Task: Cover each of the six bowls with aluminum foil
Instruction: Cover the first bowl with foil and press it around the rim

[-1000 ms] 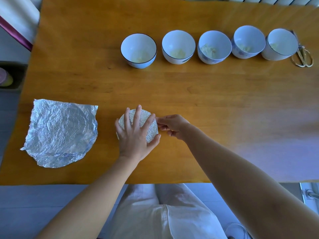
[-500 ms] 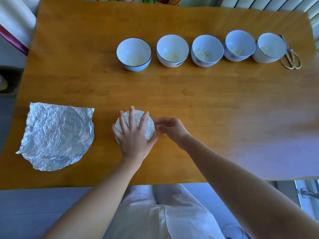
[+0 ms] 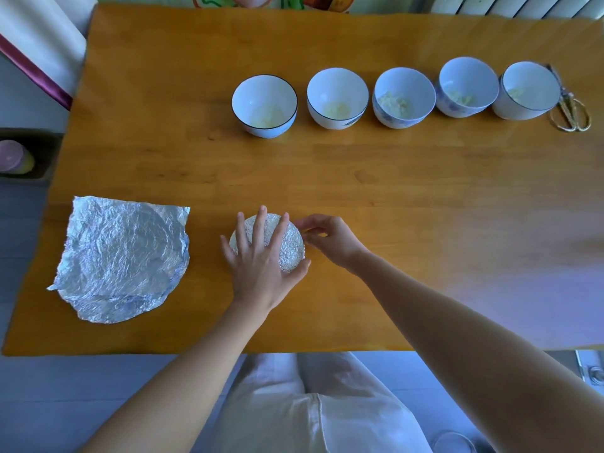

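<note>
A foil-covered bowl (image 3: pixel 289 246) stands near the table's front edge. My left hand (image 3: pixel 258 263) lies flat on top of it with fingers spread. My right hand (image 3: pixel 327 235) pinches the foil at the bowl's right rim. Several white bowls stand uncovered in a row at the back, from the dark-rimmed one (image 3: pixel 264 106) on the left to the one (image 3: pixel 528 89) on the right, each with a little pale food inside. A stack of crumpled foil sheets (image 3: pixel 121 256) lies to the left of the covered bowl.
Scissors (image 3: pixel 570 109) lie at the far right beside the last bowl. The wooden table (image 3: pixel 392 197) has its front edge just above my lap. A dark box with a pink and yellow object (image 3: pixel 14 156) sits off the table's left side.
My hands stay on the covered bowl; the right fingers have shifted slightly along its right rim. The view has tilted a little, so everything sits lower in the frame.
</note>
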Demonstrator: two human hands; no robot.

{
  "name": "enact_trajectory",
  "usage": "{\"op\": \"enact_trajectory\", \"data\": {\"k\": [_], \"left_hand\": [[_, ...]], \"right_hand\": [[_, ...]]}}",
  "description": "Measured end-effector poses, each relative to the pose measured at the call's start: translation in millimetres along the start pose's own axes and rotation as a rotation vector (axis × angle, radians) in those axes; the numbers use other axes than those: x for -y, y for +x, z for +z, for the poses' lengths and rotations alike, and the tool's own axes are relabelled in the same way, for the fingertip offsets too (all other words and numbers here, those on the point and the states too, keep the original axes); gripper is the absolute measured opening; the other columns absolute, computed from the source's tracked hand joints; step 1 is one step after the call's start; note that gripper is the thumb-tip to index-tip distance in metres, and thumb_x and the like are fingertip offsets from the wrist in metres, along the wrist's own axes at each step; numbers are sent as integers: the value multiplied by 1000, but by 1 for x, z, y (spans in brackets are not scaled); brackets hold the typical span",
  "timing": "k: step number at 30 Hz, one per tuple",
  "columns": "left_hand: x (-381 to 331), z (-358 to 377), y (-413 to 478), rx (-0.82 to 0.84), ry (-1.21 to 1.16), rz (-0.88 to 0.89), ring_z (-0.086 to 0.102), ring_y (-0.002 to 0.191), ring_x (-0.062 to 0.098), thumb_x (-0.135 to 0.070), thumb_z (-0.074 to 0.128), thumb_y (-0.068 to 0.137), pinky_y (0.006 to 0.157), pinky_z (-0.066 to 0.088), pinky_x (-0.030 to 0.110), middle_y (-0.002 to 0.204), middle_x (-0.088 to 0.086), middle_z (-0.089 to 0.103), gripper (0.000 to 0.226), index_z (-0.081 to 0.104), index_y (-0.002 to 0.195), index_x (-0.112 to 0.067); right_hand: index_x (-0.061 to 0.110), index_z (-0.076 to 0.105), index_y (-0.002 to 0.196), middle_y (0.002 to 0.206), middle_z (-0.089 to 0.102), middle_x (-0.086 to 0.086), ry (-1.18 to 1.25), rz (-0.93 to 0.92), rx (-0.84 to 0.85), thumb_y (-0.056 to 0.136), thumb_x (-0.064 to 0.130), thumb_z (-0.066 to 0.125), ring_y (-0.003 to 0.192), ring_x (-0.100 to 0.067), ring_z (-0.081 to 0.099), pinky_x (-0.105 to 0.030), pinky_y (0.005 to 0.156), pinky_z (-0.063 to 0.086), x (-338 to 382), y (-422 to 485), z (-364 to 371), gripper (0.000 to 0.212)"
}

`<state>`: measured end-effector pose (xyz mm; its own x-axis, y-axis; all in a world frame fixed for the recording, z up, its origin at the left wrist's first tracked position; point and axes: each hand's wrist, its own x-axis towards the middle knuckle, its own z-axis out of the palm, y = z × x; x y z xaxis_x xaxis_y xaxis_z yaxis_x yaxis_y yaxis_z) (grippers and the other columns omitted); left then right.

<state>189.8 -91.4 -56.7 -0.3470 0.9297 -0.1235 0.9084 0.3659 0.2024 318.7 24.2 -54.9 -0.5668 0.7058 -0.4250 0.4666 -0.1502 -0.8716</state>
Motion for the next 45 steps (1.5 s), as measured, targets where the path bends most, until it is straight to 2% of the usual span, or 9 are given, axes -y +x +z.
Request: {"op": "enact_trajectory", "data": {"k": [4, 10, 19, 26, 29, 33, 38, 42, 45], "left_hand": [[0, 2, 1, -25, 42, 0, 24, 146, 38, -78, 40, 79, 101, 29, 58, 162, 2, 26, 83, 34, 151, -37], [2, 4, 1, -46, 55, 3, 25, 145, 38, -77, 42, 78, 101, 29, 58, 162, 1, 27, 84, 34, 151, -37], [2, 4, 2, -44, 48, -1, 26, 145, 39, -77, 40, 79, 100, 29, 57, 162, 1, 27, 83, 34, 152, -37], [2, 3, 2, -36, 46, 1, 25, 146, 38, -76, 40, 79, 100, 28, 58, 162, 2, 27, 84, 35, 152, -36], [2, 3, 2, -30, 56, -5, 25, 146, 38, -77, 37, 79, 100, 29, 59, 162, 2, 27, 84, 34, 152, -36], [1, 4, 2, -20, 54, -11, 24, 146, 38, -78, 36, 79, 100, 29, 60, 163, 2, 26, 85, 32, 153, -36], [0, 4, 2, -26, 52, -12, 24, 146, 39, -78, 36, 78, 100, 28, 59, 163, 2, 26, 85, 32, 152, -36], [0, 3, 2, -17, 58, -15, 24, 146, 38, -79, 33, 78, 101, 28, 59, 163, 1, 25, 86, 32, 153, -37], [0, 3, 2, -17, 64, -15, 24, 146, 38, -79, 32, 79, 100, 28, 59, 163, 2, 25, 85, 32, 153, -37]], "right_hand": [[3, 61, 121, 116, 67, -7, 83, -16, 38, 88, -10, 52, 96, -12, 64, -21, 87, 52, -4, -4, 0, 36], [6, 64, 112, 104, 69, 0, 75, -45, 24, 82, -9, 59, 90, -11, 64, -27, 84, 54, -11, -8, 3, 34], [9, 75, 85, 82, 74, -1, -69, -35, -64, 78, 6, 79, 71, -2, 61, -12, 71, 47, -15, -2, -2, 9], [8, 71, 87, 77, 67, 4, -69, -5, -19, 84, 2, 70, 63, 3, 55, -8, 66, 43, -14, 2, -2, 6], [7, 67, 92, 81, 67, 0, 45, 45, -44, 85, -3, 65, 65, 3, 58, -11, 65, 44, -14, 3, 6, 12], [3, 67, 96, 83, 67, -9, 180, 167, -59, 85, 1, 69, 71, -16, 57, -21, 60, 47, -16, 4, 8, 11], [7, 73, 85, 70, 66, 0, 98, 216, -131, 84, 8, 71, 62, -9, 55, -22, 60, 45, -16, 4, 13, 2], [-1, 74, 90, 77, 71, -18, 95, 239, -106, 88, 9, 62, 68, -17, 59, -20, 54, 44, -10, 0, 13, 16], [1, 75, 91, 80, 73, -9, 201, 276, -22, 93, 21, 64, 69, -12, 64, -17, 55, 48, -1, -4, 3, 23]]}}
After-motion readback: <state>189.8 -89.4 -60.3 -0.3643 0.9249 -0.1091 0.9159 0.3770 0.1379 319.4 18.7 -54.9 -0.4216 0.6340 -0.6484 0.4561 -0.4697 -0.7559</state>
